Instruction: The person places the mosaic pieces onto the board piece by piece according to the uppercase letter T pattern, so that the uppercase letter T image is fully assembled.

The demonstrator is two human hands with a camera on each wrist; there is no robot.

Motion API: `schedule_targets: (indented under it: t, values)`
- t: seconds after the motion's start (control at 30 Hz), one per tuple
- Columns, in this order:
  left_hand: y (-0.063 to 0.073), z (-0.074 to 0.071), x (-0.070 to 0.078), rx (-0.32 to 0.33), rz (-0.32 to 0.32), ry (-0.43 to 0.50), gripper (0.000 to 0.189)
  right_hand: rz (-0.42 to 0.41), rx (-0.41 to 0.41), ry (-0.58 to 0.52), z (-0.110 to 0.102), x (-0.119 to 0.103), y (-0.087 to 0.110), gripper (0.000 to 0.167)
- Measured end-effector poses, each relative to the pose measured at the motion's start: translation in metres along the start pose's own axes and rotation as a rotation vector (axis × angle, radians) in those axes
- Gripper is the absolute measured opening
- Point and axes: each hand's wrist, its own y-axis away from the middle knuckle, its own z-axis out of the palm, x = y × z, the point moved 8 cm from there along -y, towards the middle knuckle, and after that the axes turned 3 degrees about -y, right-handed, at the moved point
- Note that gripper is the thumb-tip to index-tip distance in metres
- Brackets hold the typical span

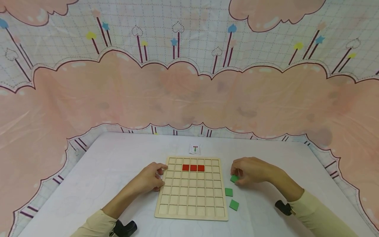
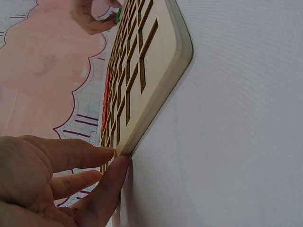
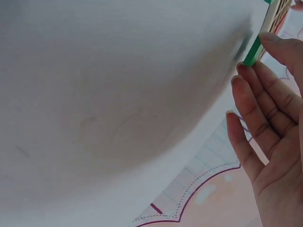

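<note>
Head view: left hand (image 1: pixel 149 176) loosely spread, thumb and fingertip touching left edge of wooden board (image 1: pixel 189 218), no closed grip visible; rear fingers partly hidden. Right hand (image 1: pixel 251 169) pinches green tile (image 1: pixel 234 178) between thumb and fingers, just right of board; tile half covered, right wrist view gives only a thin green edge. Can't tell if it's off the table (image 1: pixel 260 214). Two loose green tiles (image 1: pixel 229 192) nearer the person, also right of board. Three red tiles (image 1: pixel 193 168) in a row, second grid row from far side. Small card (image 1: pixel 195 149) beyond board, print too small to read. Left wrist view cuts off board's top; both sleeves (image 1: pixel 318 210) run out of head frame.
</note>
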Motion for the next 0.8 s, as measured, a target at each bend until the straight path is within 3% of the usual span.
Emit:
schedule_targets:
  t: [0.47, 0.8]
  values:
    - [0.002, -0.001, 0.003, -0.006, 0.008, -0.014, 0.060, 0.001, -0.008, -0.008, -0.006, -0.012, -0.019, 0.015]
    - [0.000, 0.000, 0.001, 0.001, 0.002, -0.012, 0.060, -0.076, -0.007, -0.024, -0.006, -0.028, -0.037, 0.014]
